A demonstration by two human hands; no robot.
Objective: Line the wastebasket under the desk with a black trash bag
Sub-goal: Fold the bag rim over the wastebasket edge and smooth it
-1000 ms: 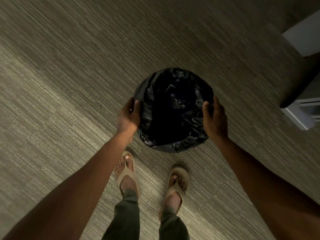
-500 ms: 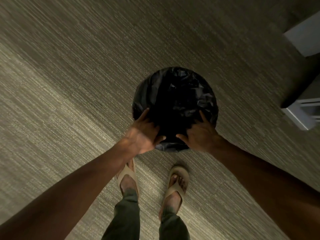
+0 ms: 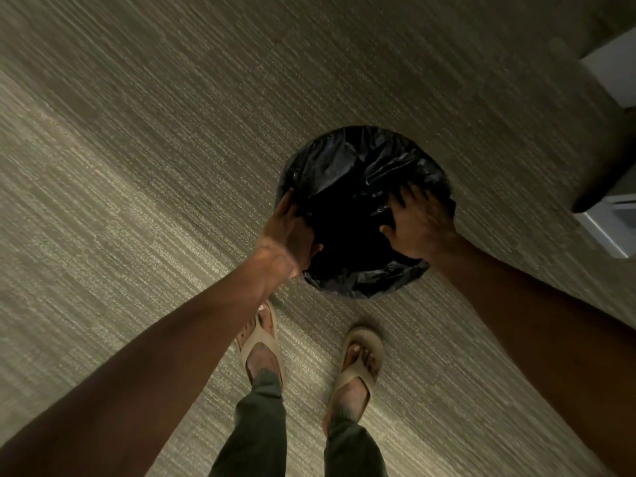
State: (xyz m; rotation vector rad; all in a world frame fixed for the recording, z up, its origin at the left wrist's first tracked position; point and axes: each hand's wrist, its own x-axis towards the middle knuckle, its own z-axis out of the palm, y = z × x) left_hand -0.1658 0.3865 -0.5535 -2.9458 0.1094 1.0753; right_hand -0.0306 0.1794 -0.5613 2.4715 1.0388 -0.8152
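Observation:
A round wastebasket stands on the carpet just ahead of my feet, wholly wrapped in a crinkled black trash bag (image 3: 358, 166); the basket's own wall is hidden under the plastic. My left hand (image 3: 292, 232) lies on the bag at the left rim, fingers spread over the edge. My right hand (image 3: 418, 225) rests flat on the bag at the right side of the opening, fingers apart and slightly blurred. Whether either hand pinches the plastic I cannot tell. The bag's middle sinks into a dark hollow.
Grey-beige striped carpet (image 3: 155, 166) covers the floor all around. A white piece of furniture (image 3: 609, 222) with a dark gap stands at the right edge. My feet in tan sandals (image 3: 261, 342) stand close behind the basket.
Both hands went from the basket's outer sides onto its near rim, then spread apart over the top of the bag. The basket now sits farther right in view.

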